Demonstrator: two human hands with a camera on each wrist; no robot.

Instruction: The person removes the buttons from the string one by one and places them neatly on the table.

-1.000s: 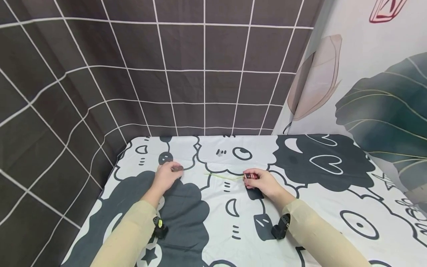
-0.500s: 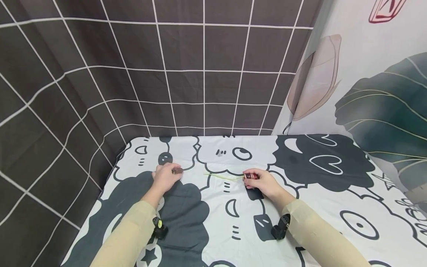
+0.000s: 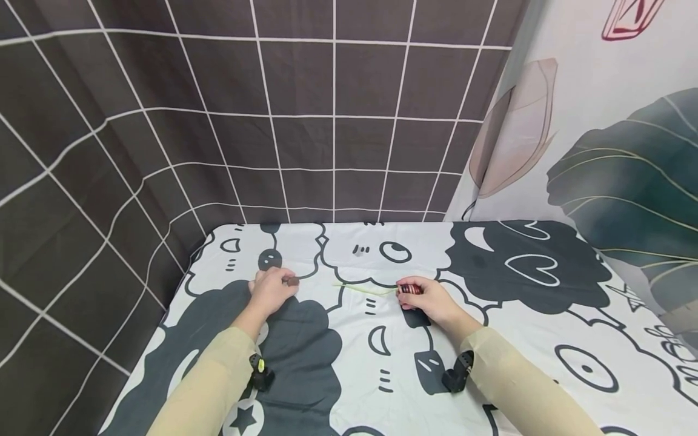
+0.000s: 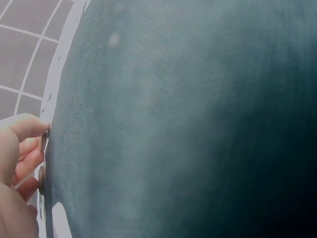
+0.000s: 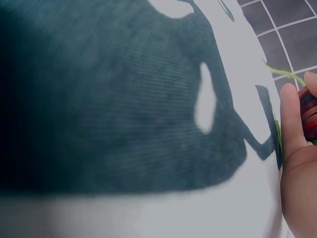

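I have my sleeved left arm (image 3: pixel 202 384) and right arm (image 3: pixel 529 381) stretched out from the near side, angled toward each other. The left grip (image 3: pixel 271 289) pinches, thumb (image 4: pixel 30 126) bent above curled fingers (image 4: pixel 29 161). The right grip (image 3: pixel 432 298), well apart at similar depth, also pinches, fingertips (image 3: pixel 405 280) aimed left.

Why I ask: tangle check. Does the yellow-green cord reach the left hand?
No: in the head view, the yellow-green cord stops short of the left hand.
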